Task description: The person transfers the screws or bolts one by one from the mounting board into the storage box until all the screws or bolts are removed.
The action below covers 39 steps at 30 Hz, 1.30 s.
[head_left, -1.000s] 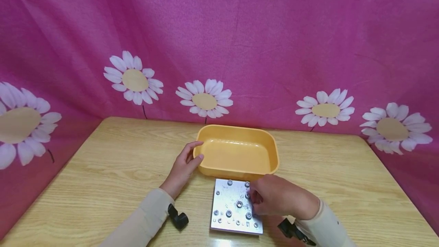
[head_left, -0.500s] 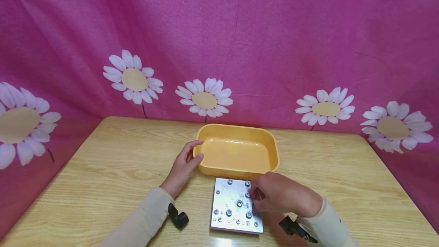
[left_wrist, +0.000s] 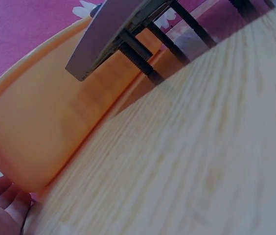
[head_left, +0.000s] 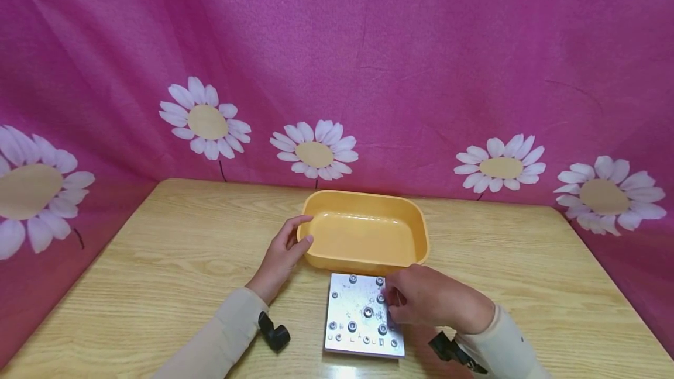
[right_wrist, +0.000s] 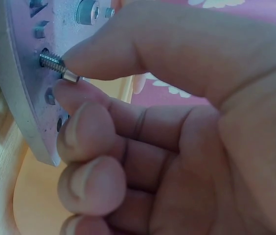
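Note:
A square metal plate [head_left: 347, 304] with several socket-head screws in it stands in front of the yellow plastic basin [head_left: 363, 241]. At the plate's right side, my right hand [head_left: 429, 297] pinches a small screw [right_wrist: 71, 76] between thumb and index finger. In the right wrist view, the screw's threaded end sits at a hole, with part of the thread outside. My left hand [head_left: 281, 256] holds the basin's left end, thumb and index finger over the rim. Several of its fingers [left_wrist: 6, 198] show outside the basin wall in the left wrist view.
Threaded bolts [left_wrist: 167, 43] hold the plate up above the wooden table [head_left: 184, 262]. Behind the table hangs a pink cloth [head_left: 395, 75] with white flowers. Black camera mounts [head_left: 274, 333] are strapped to both wrists.
My right hand has shifted very slightly up and right since the first frame, fingers still at the plate's right side. The left hand and basin have stayed put.

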Available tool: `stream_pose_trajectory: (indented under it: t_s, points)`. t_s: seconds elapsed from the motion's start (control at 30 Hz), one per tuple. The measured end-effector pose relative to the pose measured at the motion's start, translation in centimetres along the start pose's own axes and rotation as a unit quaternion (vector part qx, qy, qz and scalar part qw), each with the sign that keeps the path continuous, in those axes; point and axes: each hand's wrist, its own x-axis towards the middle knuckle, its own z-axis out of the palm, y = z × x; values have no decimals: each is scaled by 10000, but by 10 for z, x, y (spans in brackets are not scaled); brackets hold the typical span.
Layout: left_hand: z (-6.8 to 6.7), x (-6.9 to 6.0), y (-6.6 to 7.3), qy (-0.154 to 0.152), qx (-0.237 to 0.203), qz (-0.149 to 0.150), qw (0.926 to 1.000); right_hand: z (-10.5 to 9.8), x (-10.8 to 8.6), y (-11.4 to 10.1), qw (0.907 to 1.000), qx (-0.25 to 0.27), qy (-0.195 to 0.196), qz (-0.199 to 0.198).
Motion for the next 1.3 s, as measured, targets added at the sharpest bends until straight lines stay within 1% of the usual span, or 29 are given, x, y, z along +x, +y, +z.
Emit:
stream_pose_trajectory:
  t_s: [0.17,0.47,0.67,0.9,1.3]
  points:
    - [0,0,0,-6,-22,17,10000,0,1,0,10000,-15,38,-77]
    - [0,0,2,33,-9,-26,10000,0,1,0,9999,-106,-39,4]
    - [0,-1,2,65,26,-48,10000,0,0,0,9999,-39,-105,-8]
    - [0,1,1,78,25,-4,10000,-2,-1,0,9999,-56,-96,-77]
    - [0,2,-1,35,94,-67,9999,-4,-3,1,9997,-150,31,-213]
